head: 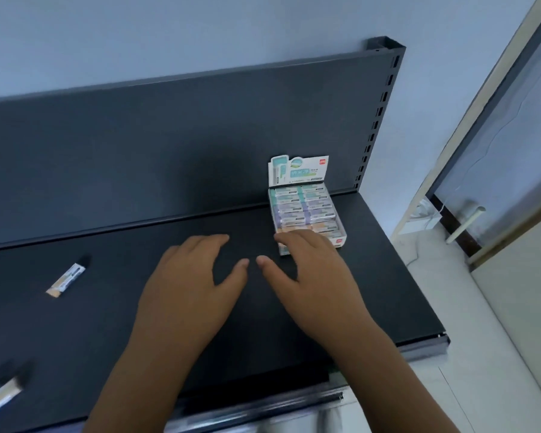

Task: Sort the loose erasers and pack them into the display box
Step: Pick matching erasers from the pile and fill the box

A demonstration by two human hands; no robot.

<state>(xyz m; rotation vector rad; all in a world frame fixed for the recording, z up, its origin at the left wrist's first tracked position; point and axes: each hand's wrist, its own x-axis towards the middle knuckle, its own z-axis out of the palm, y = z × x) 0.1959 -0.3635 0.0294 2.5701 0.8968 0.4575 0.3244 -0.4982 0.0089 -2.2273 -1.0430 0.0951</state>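
Observation:
The white display box [341, 236] stands on the dark shelf at the back right, its printed lid flap upright, with rows of green, purple and orange erasers [303, 210] inside. My right hand [313, 276] hovers flat just in front of the box, its fingers covering the box's near left corner and holding nothing. My left hand [191, 285] is spread flat over the shelf beside it, empty, with the two thumbs almost meeting. One loose orange eraser [66, 277] lies far left. Another loose eraser [0, 393] lies blurred at the bottom left corner.
The dark shelf [138, 307] has a tall back panel [169, 145] and ends at a right edge [431, 339] with tiled floor beyond. A glass door [512, 145] stands to the right.

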